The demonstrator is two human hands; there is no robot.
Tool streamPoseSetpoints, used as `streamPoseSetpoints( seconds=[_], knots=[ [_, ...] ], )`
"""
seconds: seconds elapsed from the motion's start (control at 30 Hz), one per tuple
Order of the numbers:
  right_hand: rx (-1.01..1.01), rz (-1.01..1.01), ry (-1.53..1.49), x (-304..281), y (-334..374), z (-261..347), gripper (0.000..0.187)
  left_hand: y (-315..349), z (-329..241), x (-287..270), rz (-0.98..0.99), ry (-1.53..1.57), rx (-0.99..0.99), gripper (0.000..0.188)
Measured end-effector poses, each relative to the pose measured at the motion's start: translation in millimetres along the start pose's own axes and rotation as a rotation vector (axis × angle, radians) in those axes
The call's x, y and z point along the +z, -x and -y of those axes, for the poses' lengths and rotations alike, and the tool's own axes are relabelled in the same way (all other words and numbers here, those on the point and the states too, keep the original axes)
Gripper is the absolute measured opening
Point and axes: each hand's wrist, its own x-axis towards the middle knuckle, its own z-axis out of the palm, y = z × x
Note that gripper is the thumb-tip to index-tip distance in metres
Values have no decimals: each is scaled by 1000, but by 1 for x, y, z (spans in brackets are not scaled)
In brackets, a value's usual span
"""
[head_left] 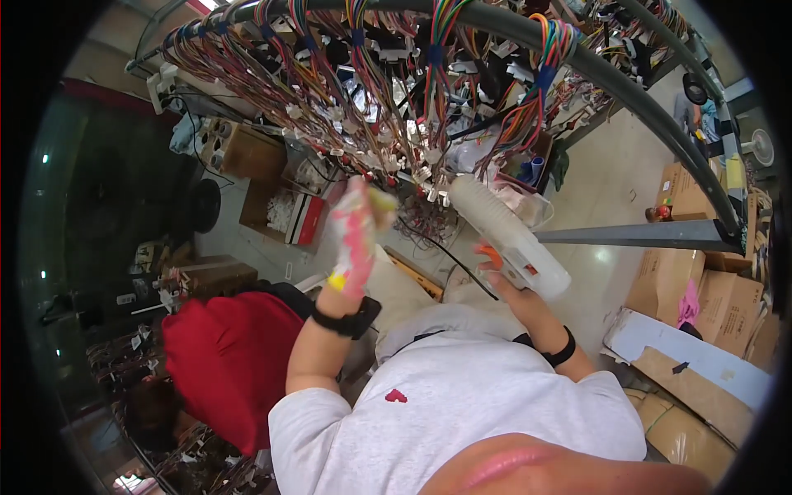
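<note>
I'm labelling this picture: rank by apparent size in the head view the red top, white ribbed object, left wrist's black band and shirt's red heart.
1. Red top
2. White ribbed object, in the right hand
3. Black band
4. Red heart

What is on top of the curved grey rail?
Bundles of coloured wires loop over the rail, with blue ties gathering several just below it. Where the wires cross, its surface is covered, so any fastening there cannot be seen.

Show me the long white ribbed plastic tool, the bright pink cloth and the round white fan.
White plastic tool point(508, 236), head view: middle of its casing.
Bright pink cloth point(688, 304), head view: its middle.
Round white fan point(761, 147), head view: its grille.
</note>
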Motion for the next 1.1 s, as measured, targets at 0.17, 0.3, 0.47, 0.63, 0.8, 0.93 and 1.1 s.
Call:
streamPoseSetpoints(
  seconds=[0.17,0.3,0.47,0.63,0.8,0.93,1.1],
  knots=[
    [107,-16,-10,-3,4,-1,56,-52,84,65,289,740,-347,62],
    [109,-46,21,-4,1,-1,58,-77,66,89,312,793,-382,60],
    [75,-64,-19,-3,-1,-1,48,-88,60,84,360,735,-318,39],
    [154,-84,1,-6,-1,-1,62,-79,48,80,421,826,-504,34],
    [134,-90,28,-8,6,-6,61,-68,52,74,534,1036,-675,30],
    [107,-84,38,-9,8,-6,62,-63,62,75,586,1199,-752,26],
    [122,-84,19,-11,12,-6,60,-60,59,76,572,1311,-739,25]
  ],
)
